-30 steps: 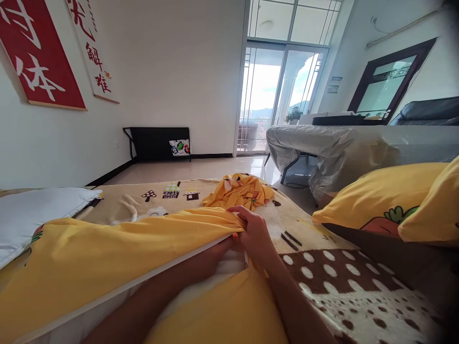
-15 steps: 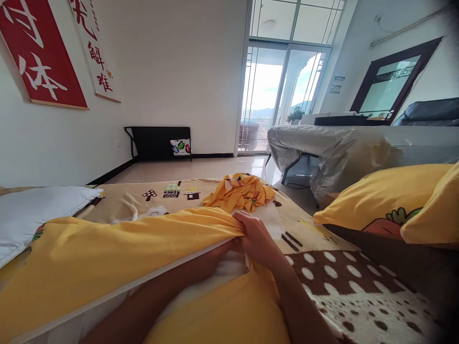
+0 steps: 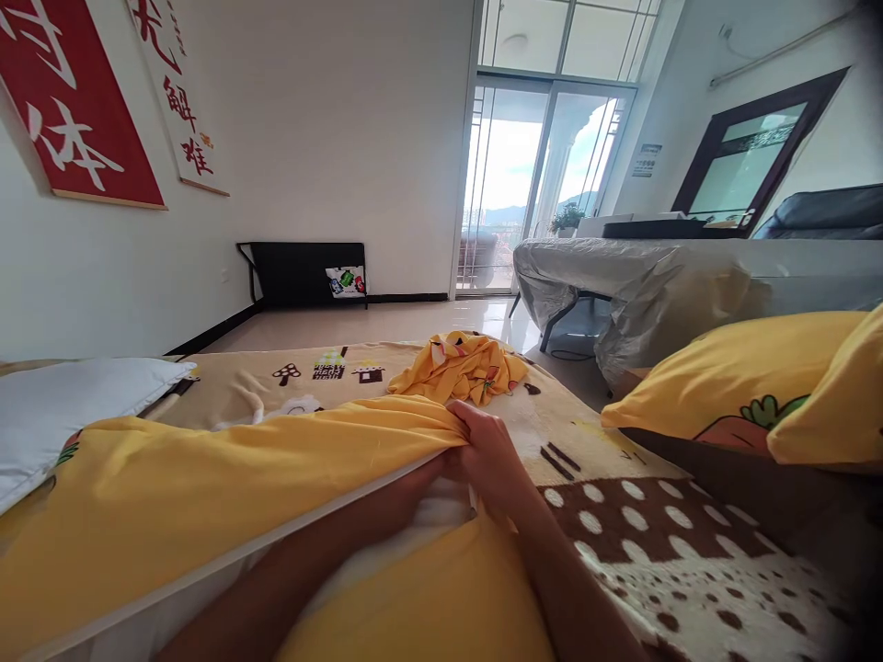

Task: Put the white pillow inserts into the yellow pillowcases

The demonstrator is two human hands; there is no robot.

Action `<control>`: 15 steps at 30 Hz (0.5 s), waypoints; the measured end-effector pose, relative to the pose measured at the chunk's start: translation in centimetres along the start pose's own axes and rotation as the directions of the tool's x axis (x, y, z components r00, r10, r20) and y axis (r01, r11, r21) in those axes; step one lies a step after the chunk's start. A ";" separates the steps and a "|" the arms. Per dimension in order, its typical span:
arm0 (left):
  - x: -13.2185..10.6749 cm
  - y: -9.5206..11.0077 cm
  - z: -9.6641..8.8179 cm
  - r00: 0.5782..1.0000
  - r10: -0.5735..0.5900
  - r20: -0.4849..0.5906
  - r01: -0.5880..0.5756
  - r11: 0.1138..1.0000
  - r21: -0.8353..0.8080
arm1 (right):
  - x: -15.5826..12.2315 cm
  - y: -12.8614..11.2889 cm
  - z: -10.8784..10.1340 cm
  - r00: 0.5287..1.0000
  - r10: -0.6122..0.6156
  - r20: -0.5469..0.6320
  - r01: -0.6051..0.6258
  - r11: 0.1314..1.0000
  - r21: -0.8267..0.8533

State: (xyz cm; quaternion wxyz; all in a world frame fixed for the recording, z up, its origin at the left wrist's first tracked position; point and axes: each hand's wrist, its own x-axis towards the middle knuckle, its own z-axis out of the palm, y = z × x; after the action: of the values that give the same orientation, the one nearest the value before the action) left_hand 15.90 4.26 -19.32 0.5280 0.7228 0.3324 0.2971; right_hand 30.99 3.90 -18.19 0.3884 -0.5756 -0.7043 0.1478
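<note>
A yellow pillowcase stretches across the front of the view, its opening towards me. White fabric, which looks like a pillow, shows inside the opening. My right hand is closed on the case's far right corner, gripping the bunched cloth from outside. My left hand reaches in through the opening, under the upper layer, to that same corner. Its fingers are hidden behind the cloth and the right hand, so what they hold cannot be seen.
On the patterned blanket lie a crumpled yellow cloth and, at left, a white pillow. Yellow pillows with a carrot print stand at right. Behind is a plastic-covered table; a folded black frame leans at the far wall.
The view has shifted very slightly. Both hands stay at the same corner of the pillowcase, with hardly any movement.
</note>
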 end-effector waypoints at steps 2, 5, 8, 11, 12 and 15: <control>0.1 -0.1 0.1 1.000 -0.001 -0.007 0.001 1.000 0.006 | 0.0 0.0 -0.1 1.000 0.009 -0.002 -0.009 1.000 -0.022; 0.1 0.1 0.1 0.999 0.005 -0.040 -0.004 1.000 0.014 | 0.0 0.1 0.0 1.000 -0.007 -0.015 0.007 1.000 -0.020; 0.0 0.7 0.0 0.997 0.053 -0.050 -0.046 0.990 0.131 | -0.1 0.3 0.2 0.999 -0.035 -0.038 0.036 0.999 0.030; -0.3 1.1 -0.3 0.993 0.111 -0.026 -0.100 0.955 0.278 | -0.1 0.5 0.6 0.997 -0.031 -0.072 0.035 0.998 0.052; -0.4 1.2 -0.4 0.992 0.124 -0.014 -0.113 0.943 0.313 | -0.1 0.5 0.7 0.996 -0.024 -0.081 0.028 0.999 0.047; -0.5 1.0 -0.5 0.991 0.132 0.012 -0.127 0.920 0.372 | 0.0 0.5 0.9 0.995 -0.009 -0.096 0.010 1.000 0.011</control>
State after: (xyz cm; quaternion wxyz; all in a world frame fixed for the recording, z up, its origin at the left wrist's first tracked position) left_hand 15.40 3.93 -18.29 0.3585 0.8281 0.3375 0.2681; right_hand 30.69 4.23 -19.07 0.4259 -0.5763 -0.6867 0.1223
